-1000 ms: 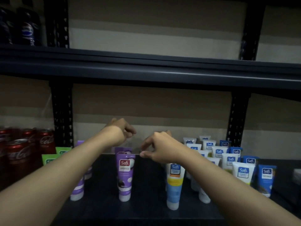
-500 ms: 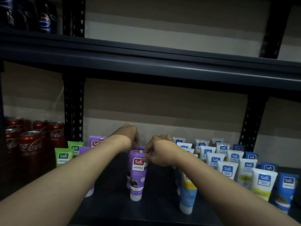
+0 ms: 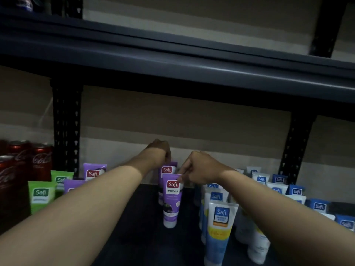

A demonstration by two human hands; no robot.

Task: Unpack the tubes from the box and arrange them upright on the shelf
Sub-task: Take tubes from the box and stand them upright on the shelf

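Two purple Safi tubes stand upright, cap down, mid-shelf, one behind the other. My left hand curls over the top of the rear purple tube. My right hand pinches the top edge of the front purple tube. More purple tubes and green tubes stand at the left, partly behind my left forearm. A blue-and-yellow tube stands in front at the right, with rows of white and blue tubes behind it. The box is out of view.
Red cola cans stand at the far left of the dark shelf. Black perforated uprights frame the bay. The upper shelf board hangs low overhead, with dark bottles at its top left.
Both hands came down from above the tubes onto the tops of the two purple tubes. The view shifted so the shelf contents sit further right and closer.
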